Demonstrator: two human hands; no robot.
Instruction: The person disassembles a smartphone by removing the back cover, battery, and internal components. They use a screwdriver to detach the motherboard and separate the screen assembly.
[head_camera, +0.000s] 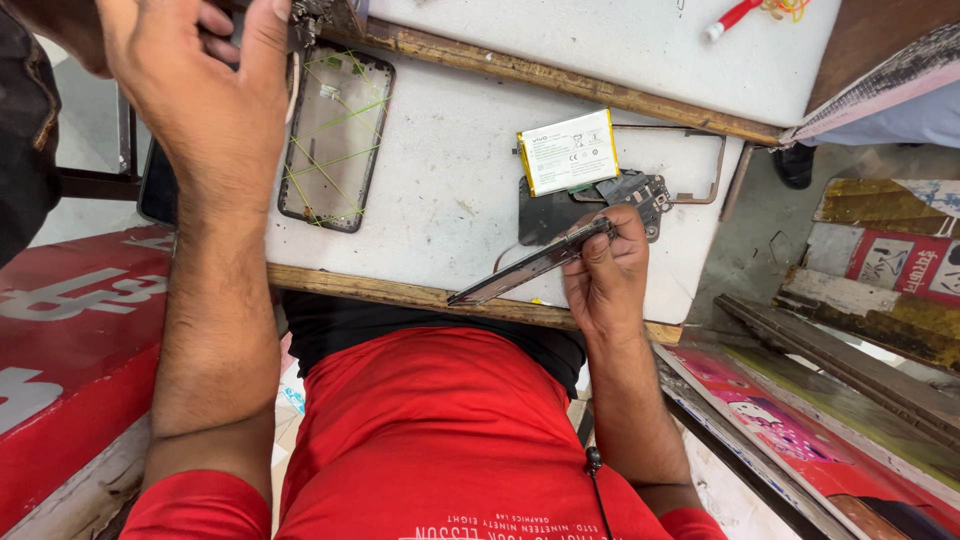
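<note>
On the white bench (450, 200), a phone frame (335, 140) with yellow-green threads lies beside the left hand (205, 90), raised with fingers loosely spread, gripping nothing visible. Further right, the right hand (605, 275) pinches a dark phone panel (530, 265) edge-on, just below a white battery (567, 150).
</note>
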